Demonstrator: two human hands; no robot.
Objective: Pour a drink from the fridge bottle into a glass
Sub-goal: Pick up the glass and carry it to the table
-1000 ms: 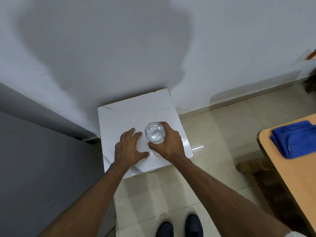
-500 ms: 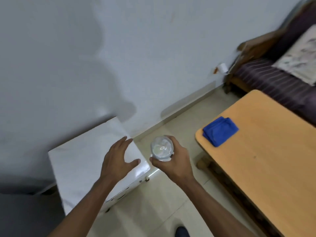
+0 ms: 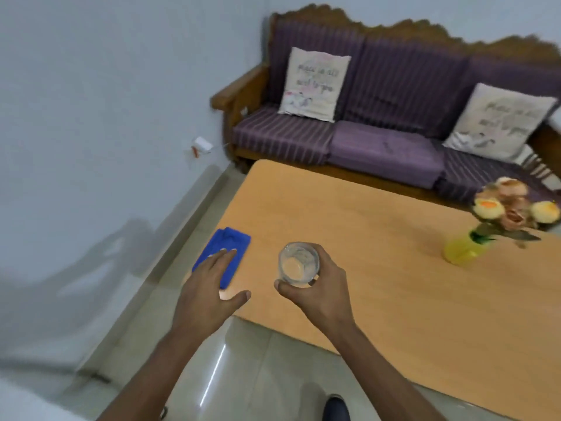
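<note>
Here the right hand (image 3: 318, 291) grips a round clear glass tumbler (image 3: 299, 263), seemingly empty, above the smooth tan wooden table (image 3: 394, 268); the left hand (image 3: 206, 294) spreads open, empty.

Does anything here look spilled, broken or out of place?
Nothing stands out. The right hand holds the glass upright over the wooden table, which looks dry. The blue cloth lies folded near its corner, and the yellow vase stands upright.

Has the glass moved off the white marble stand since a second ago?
Yes. The glass, gripped in the right hand, is now over the wooden table, near the blue cloth.
</note>
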